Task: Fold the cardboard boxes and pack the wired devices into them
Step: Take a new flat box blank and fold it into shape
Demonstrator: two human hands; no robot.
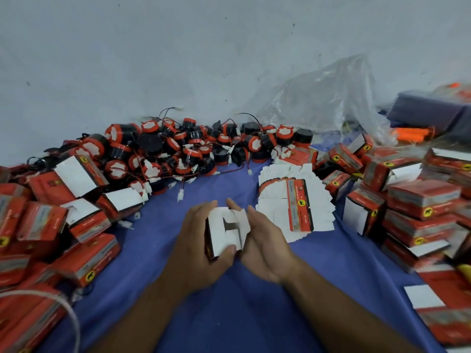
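A small cardboard box point(221, 230), white inside and red outside, is held between both hands over the blue cloth point(229, 301). My left hand point(196, 248) grips its left side with the thumb under the bottom edge. My right hand point(265, 240) presses the end flaps from the right. A pile of round black-and-red wired devices point(178, 149) lies behind the hands. A stack of flat unfolded boxes point(293, 207) sits just right of my right hand.
Folded red boxes point(63, 212) are heaped at the left and more red boxes point(407, 200) at the right. A crumpled clear plastic bag point(326, 98) lies at the back right against the grey wall. A white cord point(63, 309) curves at the lower left.
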